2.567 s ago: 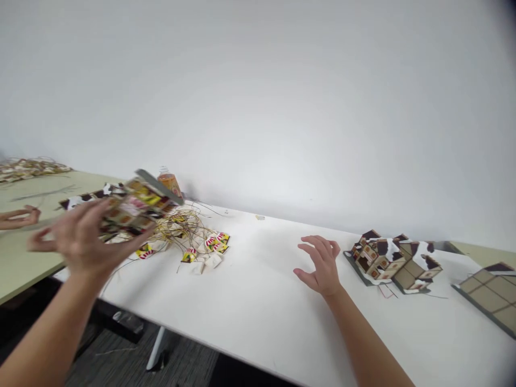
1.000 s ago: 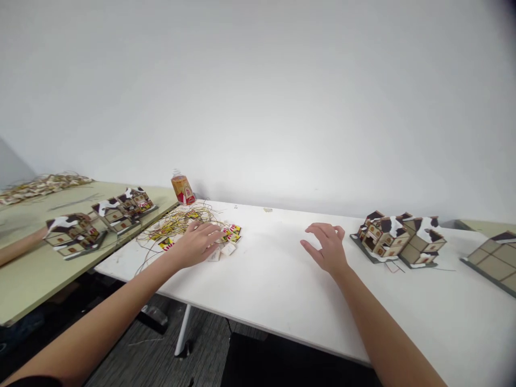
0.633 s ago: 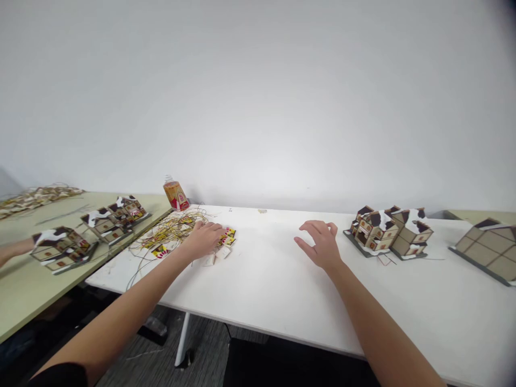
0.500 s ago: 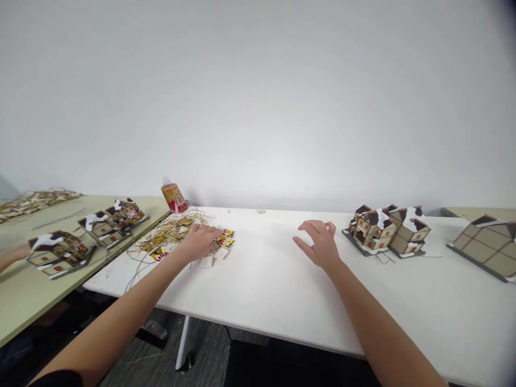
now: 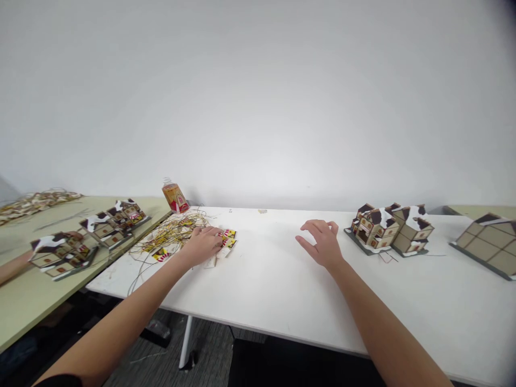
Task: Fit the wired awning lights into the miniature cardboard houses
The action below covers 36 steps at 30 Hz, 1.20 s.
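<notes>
My left hand (image 5: 202,244) rests palm down on small yellow, red and white printed pieces (image 5: 229,239) with pale blocks at the white table's left part. Its fingers are a little bent and touch the pieces, and their tips are partly hidden. Beside it spreads a tangle of thin wires (image 5: 177,231), with another striped piece (image 5: 162,255) near its front. My right hand (image 5: 321,242) hovers over the white table (image 5: 266,279), fingers apart and curved, nothing in it. To its right stand model houses (image 5: 373,228) with snow-covered dark roofs.
A bottle with an orange-red label (image 5: 175,198) stands at the back left. Another model house (image 5: 489,244) is at far right. On the adjoining greenish table (image 5: 24,290) are more houses (image 5: 102,228), a wire heap (image 5: 36,204) and another person's arm (image 5: 16,267).
My left hand stays on the pieces, its fingers slightly more bent. My right hand barely moves. The other person's hand reaches farther in behind the left model house.
</notes>
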### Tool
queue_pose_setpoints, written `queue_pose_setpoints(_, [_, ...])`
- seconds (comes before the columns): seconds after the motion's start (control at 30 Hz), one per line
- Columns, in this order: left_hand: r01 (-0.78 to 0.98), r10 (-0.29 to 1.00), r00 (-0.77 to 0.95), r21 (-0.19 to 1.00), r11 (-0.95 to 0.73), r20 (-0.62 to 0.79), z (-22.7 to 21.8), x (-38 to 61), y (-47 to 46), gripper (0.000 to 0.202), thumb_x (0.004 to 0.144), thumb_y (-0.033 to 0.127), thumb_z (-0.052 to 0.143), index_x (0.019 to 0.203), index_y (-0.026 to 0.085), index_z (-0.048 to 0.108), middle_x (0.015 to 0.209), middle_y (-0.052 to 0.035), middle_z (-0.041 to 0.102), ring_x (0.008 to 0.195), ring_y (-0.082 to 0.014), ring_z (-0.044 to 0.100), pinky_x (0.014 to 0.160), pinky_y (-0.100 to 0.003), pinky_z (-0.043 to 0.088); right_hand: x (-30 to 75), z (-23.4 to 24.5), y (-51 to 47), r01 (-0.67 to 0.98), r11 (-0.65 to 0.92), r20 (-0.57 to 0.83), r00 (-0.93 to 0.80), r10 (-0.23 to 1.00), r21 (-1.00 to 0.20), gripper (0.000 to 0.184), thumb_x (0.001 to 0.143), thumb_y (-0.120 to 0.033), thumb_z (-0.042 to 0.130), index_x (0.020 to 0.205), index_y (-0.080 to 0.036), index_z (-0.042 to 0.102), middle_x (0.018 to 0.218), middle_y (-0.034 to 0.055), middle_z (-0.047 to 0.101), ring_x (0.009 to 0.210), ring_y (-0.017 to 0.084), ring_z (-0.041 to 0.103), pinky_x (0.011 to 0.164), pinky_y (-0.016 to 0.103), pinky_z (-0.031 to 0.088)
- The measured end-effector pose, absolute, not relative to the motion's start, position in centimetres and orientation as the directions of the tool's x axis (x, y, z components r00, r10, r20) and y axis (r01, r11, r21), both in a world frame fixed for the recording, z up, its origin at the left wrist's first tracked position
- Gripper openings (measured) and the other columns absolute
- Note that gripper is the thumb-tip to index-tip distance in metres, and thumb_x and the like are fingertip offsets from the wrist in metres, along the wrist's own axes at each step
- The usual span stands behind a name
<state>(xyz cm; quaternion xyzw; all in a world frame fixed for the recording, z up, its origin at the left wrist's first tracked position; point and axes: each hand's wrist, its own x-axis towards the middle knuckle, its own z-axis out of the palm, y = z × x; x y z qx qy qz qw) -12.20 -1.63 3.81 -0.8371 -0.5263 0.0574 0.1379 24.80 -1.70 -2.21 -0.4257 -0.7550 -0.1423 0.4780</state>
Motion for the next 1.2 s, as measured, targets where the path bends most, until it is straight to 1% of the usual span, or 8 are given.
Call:
queue_pose_setpoints(0.13, [0.877,0.901,0.427,-0.277,-0.392,0.077,3.3,-12.0,-1.6,0.025,0.089,0.023,0.046,0.077,0.022,0.068,0.124,-0.0063,0.060,0.117,-0.0262,0.049,0.096,-0.049,0.034,24.8,-2.2,-1.6,0.781,0.595,0.848,-0.175,0.501,-0.190,0.019,0.092,-0.039,0.052,0.090,-0.021,0.057,0.092,0.0018,0.065,0.087,0.017,0.059,0.087,0.037,0.023])
queue_pose_setpoints(0.37, [0.891,0.891,0.425,-0.245,-0.381,0.159,3.6,-11.6,-1.8,0.024,0.090,0.021,0.041,0.087,0.019,0.065,0.124,-0.0105,0.059,0.117,-0.0280,0.050,0.097,-0.054,0.034,25.0,-2.1,-1.4,0.814,0.550,0.806,-0.194,0.559,-0.186,0.019,0.091,-0.040,0.052,0.091,-0.022,0.057,0.093,0.0019,0.065,0.088,0.018,0.059,0.087,0.037,0.023])
queue_pose_setpoints(0.67, [0.935,0.836,0.351,-0.110,-0.337,0.422,9.4,-14.4,-1.0,0.030,0.094,0.032,0.032,0.091,0.018,0.057,0.121,-0.0115,0.059,0.111,-0.0231,0.055,0.093,-0.041,0.046,24.4,-2.0,-1.1,0.811,0.551,0.790,-0.201,0.579,-0.197,0.022,0.091,-0.042,0.052,0.088,-0.020,0.056,0.093,0.0024,0.066,0.086,0.017,0.057,0.086,0.037,0.023])
queue_pose_setpoints(0.77, [0.929,0.698,0.268,0.014,-0.369,0.664,12.5,-15.1,-2.0,0.023,0.092,0.032,0.039,0.088,0.017,0.056,0.110,-0.0111,0.063,0.108,-0.0225,0.056,0.095,-0.040,0.046,24.0,-2.0,-0.9,0.807,0.561,0.803,-0.206,0.559,-0.184,0.022,0.091,-0.042,0.053,0.087,-0.020,0.056,0.093,0.0024,0.066,0.086,0.017,0.056,0.086,0.037,0.022])
queue_pose_setpoints(0.87, [0.909,0.517,0.112,0.123,-0.399,0.848,15.2,-14.2,-3.3,0.016,0.089,0.029,0.049,0.090,0.016,0.057,0.105,-0.0091,0.064,0.101,-0.0207,0.059,0.087,-0.039,0.051,23.5,-2.0,-0.7,0.808,0.564,0.813,-0.210,0.543,-0.168,0.021,0.091,-0.040,0.053,0.086,-0.020,0.056,0.092,0.0022,0.066,0.086,0.016,0.055,0.085,0.037,0.022])
queue_pose_setpoints(1.0, [0.628,0.321,-0.089,0.303,-0.717,0.943,18.3,-9.7,-3.9,0.016,0.086,0.026,0.056,0.094,0.012,0.058,0.090,-0.0067,0.064,0.077,-0.0136,0.065,0.072,-0.032,0.057,23.1,-1.9,-0.5,0.817,0.564,0.825,-0.231,0.517,-0.124,0.016,0.090,-0.036,0.053,0.088,-0.020,0.056,0.094,0.0024,0.065,0.088,0.016,0.056,0.085,0.036,0.022])
queue_pose_setpoints(1.07, [0.488,0.209,-0.148,0.256,-0.835,0.967,19.6,-6.5,-3.8,0.018,0.085,0.027,0.059,0.093,0.010,0.058,0.089,-0.0070,0.063,0.077,-0.0131,0.065,0.066,-0.031,0.059,23.2,-1.6,-0.4,0.834,0.545,0.835,-0.233,0.499,-0.093,0.013,0.090,-0.034,0.053,0.090,-0.021,0.056,0.094,0.0021,0.065,0.088,0.016,0.055,0.085,0.036,0.022])
queue_pose_setpoints(1.2, [0.437,0.110,-0.178,0.179,-0.881,0.978,20.9,-0.7,-4.3,0.019,0.085,0.028,0.060,0.096,0.012,0.060,0.087,-0.0036,0.061,0.074,-0.0122,0.063,0.059,-0.032,0.060,24.5,-0.6,-0.4,0.894,0.444,0.852,-0.193,0.487,-0.052,0.010,0.090,-0.030,0.052,0.091,-0.021,0.056,0.095,0.0023,0.065,0.088,0.016,0.056,0.085,0.036,0.023])
